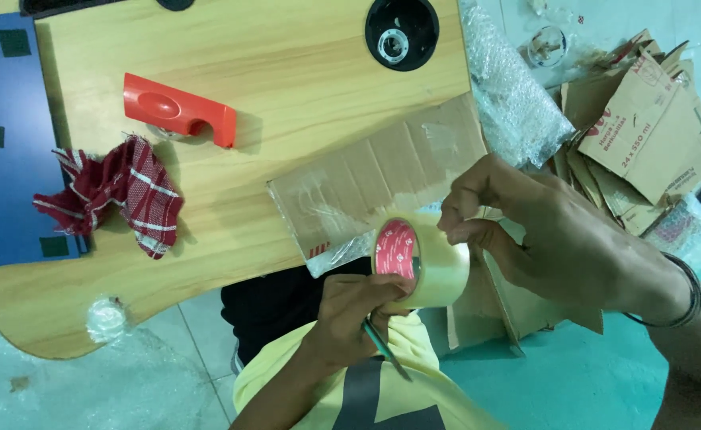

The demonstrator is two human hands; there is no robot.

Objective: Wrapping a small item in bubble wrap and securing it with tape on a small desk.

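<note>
1. I clamped my left hand point(356, 306) around the tape roll point(423, 261), a pen point(386, 350) pinned beneath.
2. My right hand point(525, 231) pinched shut at the roll's rim; picking the tape end slowly seemed best.
3. Beyond the roll lay the taped cardboard parcel point(378, 179) and, farther, the red handle point(179, 109).

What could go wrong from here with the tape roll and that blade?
1. The left hand holds both the clear tape roll and a thin teal-handled tool; its tip, pointing at the yellow shirt, might poke.
2. The right hand picks at the roll's edge; the end may tear.
</note>
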